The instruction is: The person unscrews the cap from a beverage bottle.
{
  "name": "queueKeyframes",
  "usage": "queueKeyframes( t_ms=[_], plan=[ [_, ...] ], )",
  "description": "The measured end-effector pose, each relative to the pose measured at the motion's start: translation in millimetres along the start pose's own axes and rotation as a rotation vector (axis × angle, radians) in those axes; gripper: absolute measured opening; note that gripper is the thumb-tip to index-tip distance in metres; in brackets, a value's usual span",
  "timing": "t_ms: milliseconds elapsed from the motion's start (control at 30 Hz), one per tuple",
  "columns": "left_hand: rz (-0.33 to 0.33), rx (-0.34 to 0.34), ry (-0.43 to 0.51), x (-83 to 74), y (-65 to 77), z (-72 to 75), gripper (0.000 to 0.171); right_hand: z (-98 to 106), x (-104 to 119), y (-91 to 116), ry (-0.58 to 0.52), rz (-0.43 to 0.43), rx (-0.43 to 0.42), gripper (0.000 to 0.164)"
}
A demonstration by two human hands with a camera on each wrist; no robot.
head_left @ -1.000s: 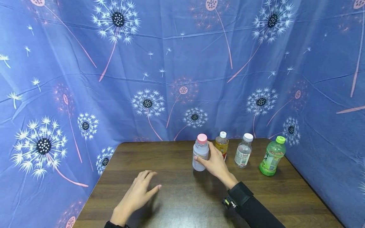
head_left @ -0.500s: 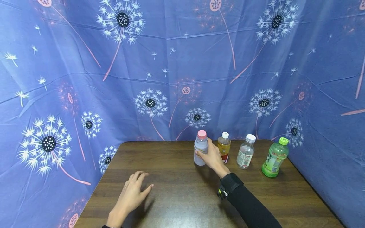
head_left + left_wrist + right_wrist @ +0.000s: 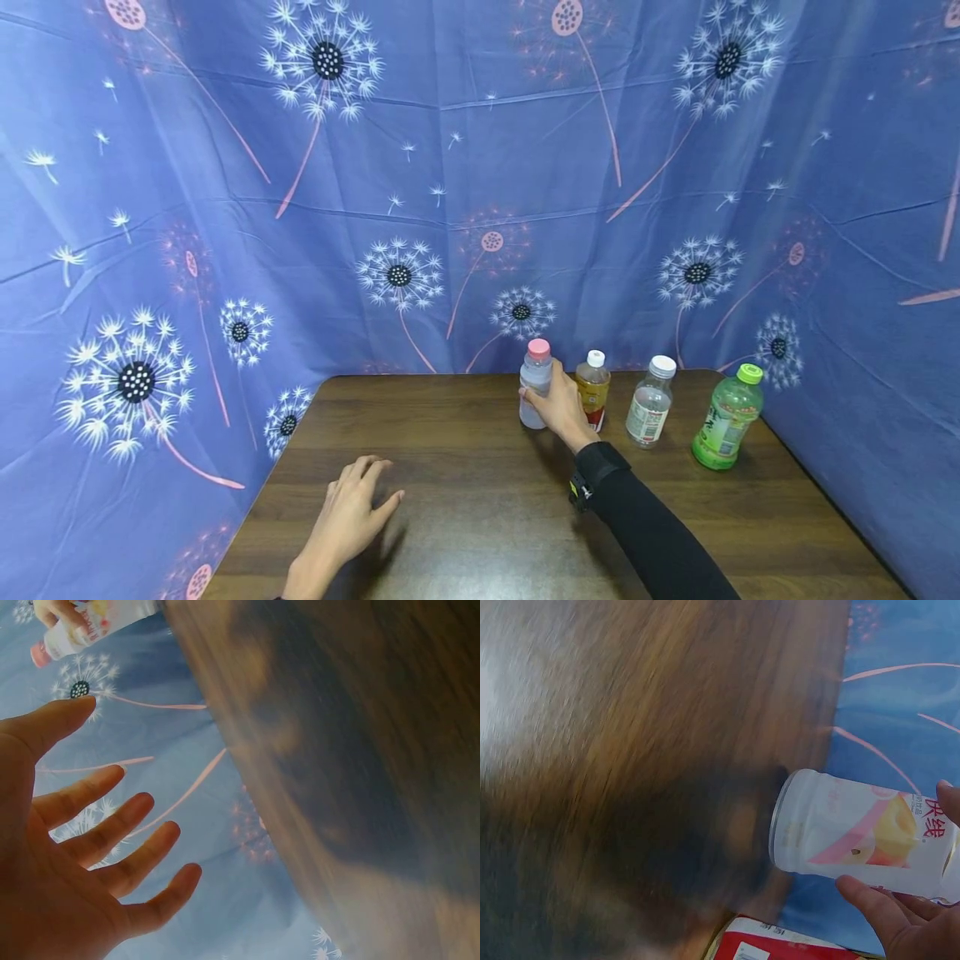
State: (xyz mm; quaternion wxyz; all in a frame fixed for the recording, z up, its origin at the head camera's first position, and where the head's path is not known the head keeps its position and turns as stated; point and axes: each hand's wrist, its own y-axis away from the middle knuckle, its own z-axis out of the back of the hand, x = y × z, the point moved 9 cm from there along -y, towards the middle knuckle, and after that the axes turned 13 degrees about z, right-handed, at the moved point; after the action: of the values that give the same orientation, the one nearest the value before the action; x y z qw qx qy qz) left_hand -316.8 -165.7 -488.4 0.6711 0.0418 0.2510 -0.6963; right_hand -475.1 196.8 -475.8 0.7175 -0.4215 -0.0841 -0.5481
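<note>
My right hand [image 3: 561, 407] grips the pale plastic bottle [image 3: 534, 377] with a pink cap near the far edge of the table. In the right wrist view the bottle's label [image 3: 885, 832] shows pink bands, a peach-coloured fruit and red characters, and its base is right at the tabletop. A thumb and fingers [image 3: 877, 904] hold it from both sides, around its upper part. My left hand [image 3: 347, 521] hovers over the left part of the table, its fingers spread and slightly bent, holding nothing. The left wrist view shows its palm [image 3: 67, 877] and loose fingers.
Right of the held bottle, in a row, stand an amber bottle [image 3: 593, 390] with a white cap, a clear bottle [image 3: 649, 407] with a white cap, and a green bottle [image 3: 727, 421]. A blue dandelion-print cloth [image 3: 450, 192] hangs behind the brown wooden table [image 3: 450, 483].
My right hand has carried the pink-capped bottle back toward the table's far edge, in line with the others. My left hand has drifted a little left. The head view has shifted slightly.
</note>
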Motion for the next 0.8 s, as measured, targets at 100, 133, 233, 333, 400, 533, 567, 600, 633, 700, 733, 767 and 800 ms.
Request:
queueKeyframes(
  t_ms=[100,133,233,333,400,533,567,600,633,700,733,767,800],
  plan=[
    [0.005,-0.005,-0.011,0.6,-0.2,-0.2,0.05,-2,-3,0,0.021,0.0,0.012,0.082],
    [0.006,-0.006,-0.013,0.9,-0.3,-0.5,0.05,-3,-4,0,0.025,0.001,0.013,0.082],
    [0.01,-0.007,-0.02,1.9,-0.9,-1.1,0.051,-6,-7,-1,0.038,0.002,0.02,0.082],
    [0.015,0.002,-0.023,2.7,-1.9,-2.5,0.051,-8,-9,-1,0.05,-0.001,0.022,0.082],
    [0.017,0.012,-0.021,2.5,-2.4,-3.8,0.051,-7,-10,-1,0.058,0.003,0.019,0.082],
    [0.018,0.041,-0.014,2.3,-2.1,-6.4,0.052,-7,-10,1,0.068,0.009,0.021,0.085],
    [0.018,0.046,-0.012,2.3,-1.8,-6.8,0.052,-8,-11,2,0.07,0.006,0.024,0.086],
    [0.02,0.051,-0.011,2.4,-1.5,-7.3,0.052,-8,-12,3,0.069,0.001,0.028,0.087],
    [0.021,0.054,-0.009,2.3,-1.2,-7.6,0.052,-9,-12,4,0.07,-0.003,0.033,0.088],
    [0.022,0.061,-0.005,1.5,-1.1,-8.3,0.052,-11,-14,5,0.064,-0.013,0.037,0.089],
    [0.022,0.065,0.0,0.7,-1.3,-8.7,0.052,-11,-14,6,0.066,-0.017,0.038,0.089],
    [0.02,0.07,0.004,-0.4,-1.4,-9.1,0.052,-11,-14,6,0.064,-0.019,0.036,0.09],
    [0.018,0.076,0.007,-1.5,-1.7,-9.9,0.052,-11,-14,7,0.064,-0.017,0.034,0.091]
  ],
)
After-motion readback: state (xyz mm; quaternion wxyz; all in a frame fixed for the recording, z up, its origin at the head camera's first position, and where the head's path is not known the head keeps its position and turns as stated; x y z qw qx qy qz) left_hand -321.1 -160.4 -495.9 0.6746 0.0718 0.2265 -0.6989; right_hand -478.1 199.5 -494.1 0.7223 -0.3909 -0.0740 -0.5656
